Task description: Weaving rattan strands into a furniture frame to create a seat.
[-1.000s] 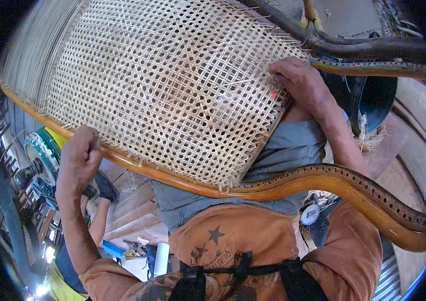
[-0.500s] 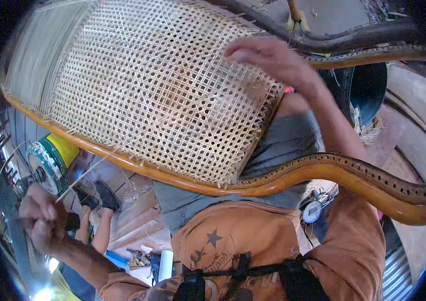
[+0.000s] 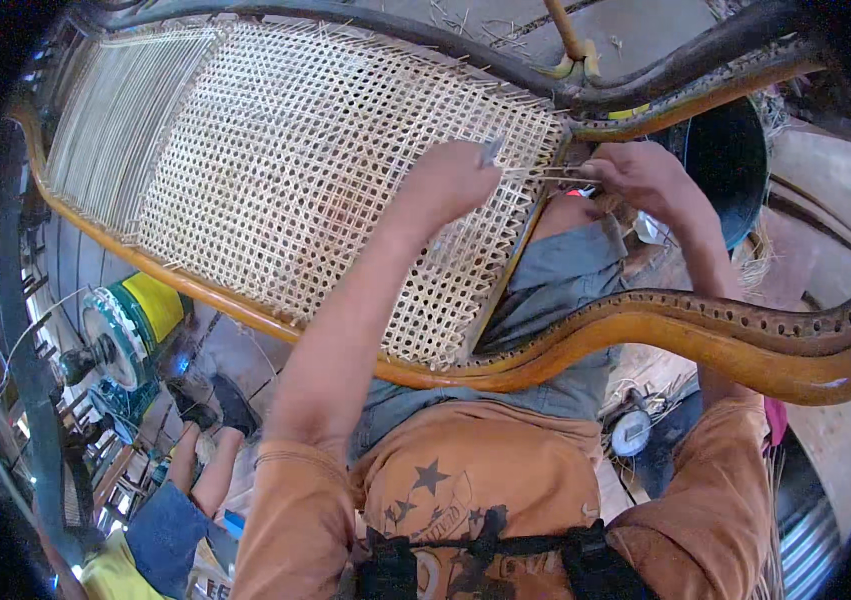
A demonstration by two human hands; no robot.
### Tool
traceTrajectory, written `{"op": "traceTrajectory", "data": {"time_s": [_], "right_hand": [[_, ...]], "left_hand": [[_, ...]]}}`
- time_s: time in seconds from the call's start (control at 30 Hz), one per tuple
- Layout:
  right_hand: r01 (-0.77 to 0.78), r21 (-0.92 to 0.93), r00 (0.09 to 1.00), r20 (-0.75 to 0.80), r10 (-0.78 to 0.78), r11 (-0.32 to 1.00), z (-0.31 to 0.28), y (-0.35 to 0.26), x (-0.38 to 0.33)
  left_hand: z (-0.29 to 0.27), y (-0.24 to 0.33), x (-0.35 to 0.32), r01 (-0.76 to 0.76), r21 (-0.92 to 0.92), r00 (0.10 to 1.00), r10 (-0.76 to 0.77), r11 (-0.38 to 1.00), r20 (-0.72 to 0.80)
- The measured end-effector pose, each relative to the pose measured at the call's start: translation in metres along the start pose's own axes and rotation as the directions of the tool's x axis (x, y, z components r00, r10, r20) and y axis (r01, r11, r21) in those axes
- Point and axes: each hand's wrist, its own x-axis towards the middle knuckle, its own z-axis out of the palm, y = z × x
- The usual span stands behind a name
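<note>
Across my lap lies a wooden frame [image 3: 645, 325] with a woven cane panel [image 3: 275, 160]. My left hand [image 3: 450, 180] is closed above the panel's right part, with a small grey piece [image 3: 490, 152] sticking out beside its thumb; I cannot make out what that is. Pale cane strands [image 3: 545, 174] stretch from this fist to my right hand [image 3: 645, 180]. The right hand pinches their other end just beyond the panel's right edge. At the panel's far left end, the cane runs in parallel strands [image 3: 130, 100] only.
Small holes line the curved frame rail. Behind my right hand stands a dark bucket [image 3: 730, 170]. A green and yellow container [image 3: 135, 325] sits below the frame's left side. Another person's legs [image 3: 215, 450] show at lower left. A round dial [image 3: 631, 432] lies below the rail.
My left hand has come from the lower left, where it held a strand, up over the panel. My right hand has moved right off the weave and now grips strands.
</note>
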Motion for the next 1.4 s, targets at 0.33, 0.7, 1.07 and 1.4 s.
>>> {"op": "traceTrajectory", "data": {"time_s": [0.33,0.7,1.07,1.4], "right_hand": [[0.442,0.148,0.896,-0.112,-0.429,0.885,0.049,-0.034,0.03],[0.465,0.489,0.793,-0.601,-0.101,0.738,0.009,0.021,-0.03],[-0.493,0.265,0.728,-0.396,0.56,0.829,0.166,0.2,-0.282],[-0.652,-0.116,0.718,-0.411,0.561,0.75,0.234,0.166,-0.315]], "left_hand": [[-0.027,0.015,-0.026,-0.005,-0.152,0.988,-0.018,0.988,-0.15],[-0.045,-0.002,-0.056,0.134,0.14,0.989,-0.123,0.981,-0.083],[0.034,0.011,-0.171,0.34,-0.493,0.94,-0.292,0.801,0.174],[0.073,0.042,-0.198,0.233,-0.365,0.965,-0.166,0.902,0.205]]}}
